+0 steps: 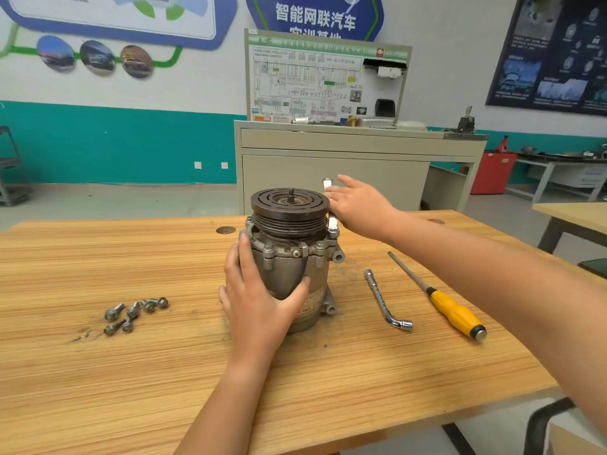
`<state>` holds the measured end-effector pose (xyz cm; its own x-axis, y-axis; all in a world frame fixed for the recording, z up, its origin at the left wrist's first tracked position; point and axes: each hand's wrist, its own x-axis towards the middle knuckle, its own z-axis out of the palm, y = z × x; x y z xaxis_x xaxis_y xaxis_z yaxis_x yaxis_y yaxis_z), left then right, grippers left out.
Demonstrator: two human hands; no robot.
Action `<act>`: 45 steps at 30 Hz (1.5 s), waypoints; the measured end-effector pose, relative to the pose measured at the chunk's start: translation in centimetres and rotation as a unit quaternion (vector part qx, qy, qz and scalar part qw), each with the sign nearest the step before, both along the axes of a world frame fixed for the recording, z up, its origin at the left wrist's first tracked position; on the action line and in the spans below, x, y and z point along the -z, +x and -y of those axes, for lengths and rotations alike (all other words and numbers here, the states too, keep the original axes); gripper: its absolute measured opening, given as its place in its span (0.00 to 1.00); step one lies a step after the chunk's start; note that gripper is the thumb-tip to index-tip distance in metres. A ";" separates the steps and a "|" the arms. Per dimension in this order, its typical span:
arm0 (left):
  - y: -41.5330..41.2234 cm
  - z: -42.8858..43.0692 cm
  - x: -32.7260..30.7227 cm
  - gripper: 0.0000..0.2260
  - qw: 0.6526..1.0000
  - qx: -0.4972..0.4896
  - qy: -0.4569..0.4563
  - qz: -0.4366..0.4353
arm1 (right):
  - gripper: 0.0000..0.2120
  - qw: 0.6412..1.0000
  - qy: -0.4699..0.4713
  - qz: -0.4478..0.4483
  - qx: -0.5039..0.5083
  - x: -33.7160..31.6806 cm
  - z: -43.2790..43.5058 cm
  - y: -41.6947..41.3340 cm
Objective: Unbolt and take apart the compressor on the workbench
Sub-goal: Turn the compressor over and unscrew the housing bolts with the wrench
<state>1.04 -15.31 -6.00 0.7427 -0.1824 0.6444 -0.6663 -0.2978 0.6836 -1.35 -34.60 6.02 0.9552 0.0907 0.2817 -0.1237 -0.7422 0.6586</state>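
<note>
Metal compressor (284, 264), left hand (258, 302) gripping it

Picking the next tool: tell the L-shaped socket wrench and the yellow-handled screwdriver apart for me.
The L-shaped socket wrench is bare chrome and bent at its near end; the yellow-handled screwdriver is straight, with a yellow and black grip. The screwdriver is longer. The wrench lies nearer the compressor. Both lie untouched on the workbench, to the right of the compressor.

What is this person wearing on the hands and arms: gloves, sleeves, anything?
Nothing visible. The left hand and right hand are ungloved, with no ring, watch or wristband showing. Both forearms are uncovered to the frame edge; no sleeve is in view.
</note>
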 end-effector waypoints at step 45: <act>0.2 0.2 0.2 0.46 1.000 -0.014 0.006 0.011 | 0.12 0.974 0.152 0.137 0.099 -0.9 -0.9 -5.5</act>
